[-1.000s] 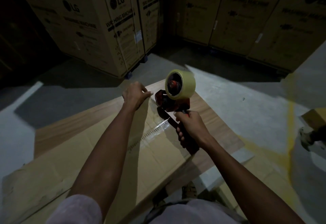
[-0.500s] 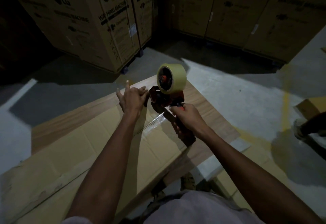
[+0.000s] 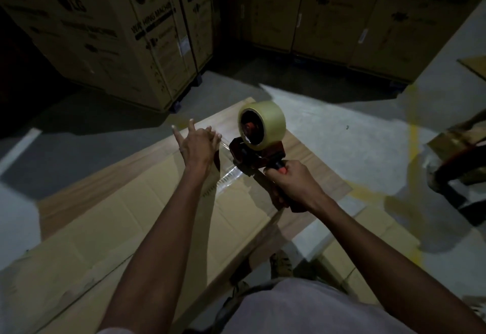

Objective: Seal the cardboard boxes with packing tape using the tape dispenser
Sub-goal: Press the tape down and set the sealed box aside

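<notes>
Head view, the only one you have: your right hand (image 3: 294,183) is clenched round the handle of the tape dispenser (image 3: 256,156), whose red frame sits low over the flattened cardboard box (image 3: 147,218) with the roll of packing tape (image 3: 263,125) standing up on top. Your left hand (image 3: 198,143) is just beside the dispenser's front end; two fingers stick out straight while thumb and the other fingers seem to pinch the free end of the tape (image 3: 223,144), a thin clear strip running from the hand to the frame. The light is dim, so that pinch is a judgement. A glossy strip already stuck down (image 3: 227,175) lies on the cardboard below the dispenser, running toward you.

The step looks like starting a fresh length. To do it well, draw the end out straight, not sideways, so it does not fold on itself or cling to your fingers. Lay it over the seam you mean to close, in line with the strip already down, and press it flat before you pull. Then tip the dispenser so its front edge bears on the cardboard and draw it steadily along, keeping tension even. The cardboard lies on a wooden board (image 3: 326,183) and may slide, so hold it down with your left hand once the end has taken.

Tall printed cartons (image 3: 126,36) stand well apart behind.
</notes>
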Tool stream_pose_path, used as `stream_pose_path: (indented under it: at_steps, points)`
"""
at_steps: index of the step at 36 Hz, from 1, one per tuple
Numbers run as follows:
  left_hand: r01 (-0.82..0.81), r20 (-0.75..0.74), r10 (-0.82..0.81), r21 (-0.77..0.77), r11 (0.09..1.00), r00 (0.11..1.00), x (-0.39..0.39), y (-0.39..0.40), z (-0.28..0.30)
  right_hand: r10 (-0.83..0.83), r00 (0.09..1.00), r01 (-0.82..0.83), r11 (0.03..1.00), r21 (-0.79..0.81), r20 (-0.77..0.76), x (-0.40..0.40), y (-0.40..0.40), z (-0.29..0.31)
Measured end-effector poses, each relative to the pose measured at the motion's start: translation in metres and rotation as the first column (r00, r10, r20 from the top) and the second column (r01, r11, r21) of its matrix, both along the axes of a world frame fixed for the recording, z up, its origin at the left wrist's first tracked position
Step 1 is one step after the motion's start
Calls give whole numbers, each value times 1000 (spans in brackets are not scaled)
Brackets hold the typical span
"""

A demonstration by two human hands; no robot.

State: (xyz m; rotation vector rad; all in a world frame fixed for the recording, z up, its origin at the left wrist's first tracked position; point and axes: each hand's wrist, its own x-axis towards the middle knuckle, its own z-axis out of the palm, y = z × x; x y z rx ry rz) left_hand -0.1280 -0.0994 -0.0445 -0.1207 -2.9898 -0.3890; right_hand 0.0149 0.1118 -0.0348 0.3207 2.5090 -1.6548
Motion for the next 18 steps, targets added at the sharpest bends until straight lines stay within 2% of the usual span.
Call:
stream_pose_path:
  at_steps: [4,7,12,18]
  points:
    - [36,-44,-38,-34,999,998,11,10,3,-31,999,32,998,-51,13,2,2,0]
    - [48,-18,-48,-27,998,999,25,18,-1,-53,998,56,995,-82,40,-1,0,1]
    - [-64,79,55,111,992,995,36,21,-6,-69,996,73,994,-81,51,-3,-5,4]
    - [-154,163,138,89,984,977,34,23,-1,-30,998,33,997,-66,46,-3,-1,4]
